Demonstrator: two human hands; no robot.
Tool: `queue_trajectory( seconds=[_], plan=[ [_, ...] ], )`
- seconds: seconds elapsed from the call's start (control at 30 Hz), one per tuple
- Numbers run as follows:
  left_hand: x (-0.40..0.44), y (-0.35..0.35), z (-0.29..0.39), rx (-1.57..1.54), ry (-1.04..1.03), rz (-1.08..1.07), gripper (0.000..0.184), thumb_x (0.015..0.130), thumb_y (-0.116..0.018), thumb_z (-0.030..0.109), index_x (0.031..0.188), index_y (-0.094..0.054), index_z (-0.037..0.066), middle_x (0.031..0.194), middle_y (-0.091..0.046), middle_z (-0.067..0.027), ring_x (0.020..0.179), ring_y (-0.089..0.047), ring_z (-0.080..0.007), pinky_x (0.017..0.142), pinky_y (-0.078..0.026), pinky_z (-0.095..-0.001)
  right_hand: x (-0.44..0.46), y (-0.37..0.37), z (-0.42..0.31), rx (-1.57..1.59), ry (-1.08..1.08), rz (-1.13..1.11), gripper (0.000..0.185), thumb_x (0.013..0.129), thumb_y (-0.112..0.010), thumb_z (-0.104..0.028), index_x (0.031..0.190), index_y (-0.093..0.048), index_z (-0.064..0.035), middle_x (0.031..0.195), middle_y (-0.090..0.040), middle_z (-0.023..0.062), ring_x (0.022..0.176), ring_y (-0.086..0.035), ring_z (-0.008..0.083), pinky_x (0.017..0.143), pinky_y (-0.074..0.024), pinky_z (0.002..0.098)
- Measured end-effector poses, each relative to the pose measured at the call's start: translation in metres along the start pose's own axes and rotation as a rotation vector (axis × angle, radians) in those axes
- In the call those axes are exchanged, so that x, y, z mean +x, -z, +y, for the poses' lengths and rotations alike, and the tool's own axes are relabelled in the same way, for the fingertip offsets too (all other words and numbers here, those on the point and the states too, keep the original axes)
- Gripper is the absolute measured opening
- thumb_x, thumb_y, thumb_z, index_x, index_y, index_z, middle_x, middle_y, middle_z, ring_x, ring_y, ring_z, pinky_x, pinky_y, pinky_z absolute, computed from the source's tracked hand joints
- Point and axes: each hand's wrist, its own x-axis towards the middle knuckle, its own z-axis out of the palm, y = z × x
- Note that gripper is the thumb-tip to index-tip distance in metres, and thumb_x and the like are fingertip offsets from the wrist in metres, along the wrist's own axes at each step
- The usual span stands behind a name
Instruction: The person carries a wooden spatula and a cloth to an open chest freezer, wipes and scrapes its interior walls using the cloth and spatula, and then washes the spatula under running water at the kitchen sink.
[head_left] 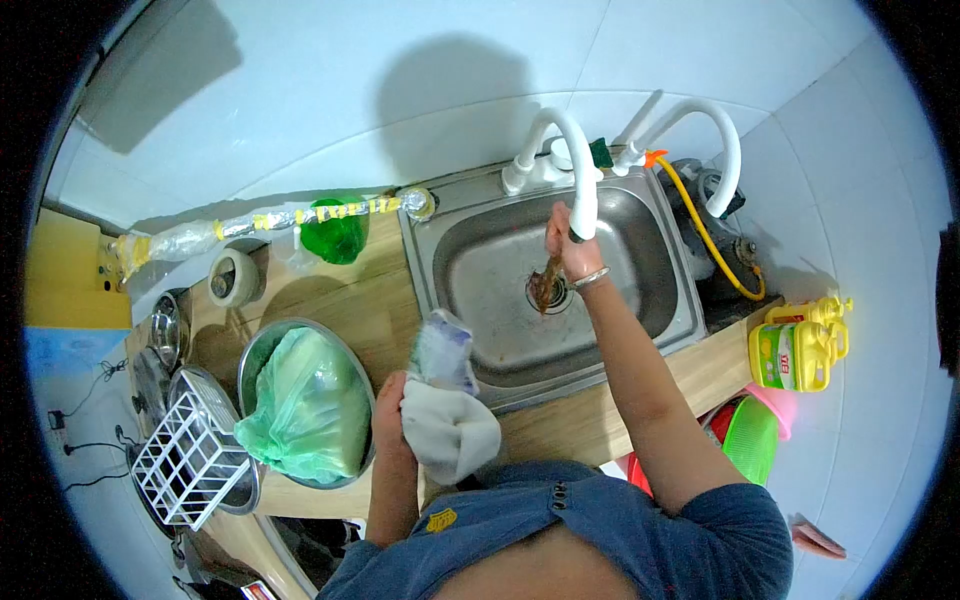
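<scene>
On the left, my left hand (390,405) is closed on a white cloth (450,432). Its upper end is patterned white and purple and looks blurred; most of the fingers are hidden. Above the metal sink (480,290), my right hand (578,258) is closed beside the spout of the white faucet (585,190). A brown, ragged item (546,286) hangs from its fingers over the drain. What that item is, I cannot make out.
A metal bowl (250,365) left of the sink holds a green plastic bag (310,400). Nearby are a white wire rack (190,450) and a foil-wrapped pipe (285,218). Right of the sink are a second white faucet (728,150), a yellow hose (708,235) and yellow bottles (800,350).
</scene>
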Motion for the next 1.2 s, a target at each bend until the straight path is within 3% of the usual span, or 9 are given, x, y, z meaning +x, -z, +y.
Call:
queue_trajectory(
  seconds=[0.1, 0.2, 0.3, 0.37, 0.57, 0.67, 0.77, 0.97, 1.2],
  plan=[
    [0.003, 0.006, 0.006, 0.055, -0.12, 0.129, 0.013, 0.082, -0.044, 0.017, 0.074, -0.046, 0.008, 0.064, -0.046, -0.0019, 0.06, -0.049, -0.0133, 0.057, -0.042, -0.0259, 0.007, 0.006, 0.016, 0.116, -0.018, -0.001, 0.026, 0.084, -0.044, -0.027, 0.067, -0.045, -0.0071, 0.056, -0.038, -0.002, 0.05, -0.033, 0.0075, 0.047, -0.0282, 0.0218],
    [0.015, 0.026, 0.001, 0.216, -0.271, 0.1, 0.011, 0.082, -0.045, 0.016, 0.074, -0.045, 0.008, 0.065, -0.045, -0.0001, 0.058, -0.045, -0.0096, 0.054, -0.038, -0.0224, 0.014, 0.013, 0.029, -0.15, 0.18, 0.065, 0.025, 0.083, -0.046, -0.026, 0.068, -0.046, -0.0066, 0.057, -0.04, -0.0017, 0.051, -0.035, 0.008, 0.047, -0.0289, 0.022],
    [0.014, 0.028, -0.003, 0.489, -0.296, 0.184, 0.011, 0.083, -0.044, 0.014, 0.075, -0.044, 0.007, 0.066, -0.043, 0.0011, 0.058, -0.04, -0.0066, 0.052, -0.034, -0.0201, 0.007, 0.009, 0.008, 0.049, 0.079, 0.047, 0.006, 0.075, -0.048, -0.008, 0.073, -0.051, -0.0036, 0.06, -0.049, -0.0002, 0.054, -0.045, 0.0079, 0.044, -0.0335, 0.0213],
    [0.013, 0.032, -0.003, 0.64, -0.357, 0.165, 0.011, 0.081, -0.045, 0.014, 0.08, -0.045, 0.003, 0.069, -0.046, -0.002, 0.063, -0.042, -0.0094, 0.056, -0.036, -0.023, 0.007, 0.011, 0.006, 0.005, 0.003, -0.033, 0.021, 0.081, -0.049, -0.024, 0.073, -0.049, -0.0052, 0.061, -0.045, -0.001, 0.053, -0.039, 0.0076, 0.049, -0.0316, 0.0208],
    [-0.006, 0.023, -0.005, 1.256, -0.613, 0.245, 0.036, 0.077, -0.051, 0.018, 0.104, -0.041, -0.003, 0.098, -0.049, -0.0158, 0.09, -0.048, -0.022, 0.077, -0.039, -0.033, -0.003, 0.009, 0.005, 0.163, 0.057, 0.048, 0.018, 0.079, -0.051, -0.022, 0.083, -0.051, -0.0044, 0.071, -0.049, -0.0001, 0.059, -0.041, 0.0068, 0.055, -0.0333, 0.0196],
    [-0.019, 0.01, 0.002, 1.487, -0.797, 0.223, 0.036, 0.077, -0.049, 0.011, 0.11, -0.038, 0.001, 0.107, -0.046, -0.0139, 0.098, -0.045, -0.0211, 0.076, -0.04, -0.0293, 0.002, 0.018, 0.014, 0.311, -0.07, -0.009, 0.016, 0.078, -0.052, -0.019, 0.086, -0.051, -0.0048, 0.075, -0.049, 0.0008, 0.063, -0.041, 0.0068, 0.059, -0.0336, 0.0194],
    [-0.034, -0.016, 0.015, 1.203, -0.497, -0.019, 0.033, 0.077, -0.049, 0.012, 0.108, -0.041, 0.003, 0.103, -0.049, -0.0103, 0.096, -0.047, -0.0199, 0.075, -0.041, -0.0289, -0.001, 0.022, 0.01, 0.326, -0.099, -0.097, 0.02, 0.078, -0.053, -0.019, 0.091, -0.052, -0.0043, 0.075, -0.046, -0.0011, 0.063, -0.039, 0.0065, 0.06, -0.0326, 0.0196],
    [-0.006, -0.051, -0.005, 1.191, -0.314, -0.391, 0.027, 0.078, -0.05, 0.016, 0.101, -0.048, 0.003, 0.096, -0.054, -0.0104, 0.086, -0.051, -0.0164, 0.069, -0.044, -0.0251, -0.017, 0.018, -0.001, 0.03, -0.051, -0.227, 0.025, 0.078, -0.054, -0.019, 0.097, -0.052, -0.0035, 0.068, -0.038, -0.0066, 0.062, -0.034, 0.0054, 0.058, -0.0292, 0.0196],
    [0.073, -0.083, -0.069, 1.409, -0.493, -0.316, 0.039, 0.074, -0.053, 0.025, 0.105, -0.047, 0.003, 0.102, -0.052, -0.0169, 0.094, -0.049, -0.0308, 0.081, -0.038, -0.0334, -0.017, 0.016, 0.02, -0.017, -0.081, -0.009, 0.021, 0.078, -0.055, -0.021, 0.092, -0.057, -0.0066, 0.064, -0.046, -0.007, 0.057, -0.039, 0.0045, 0.052, -0.0305, 0.0185]
  ],
)
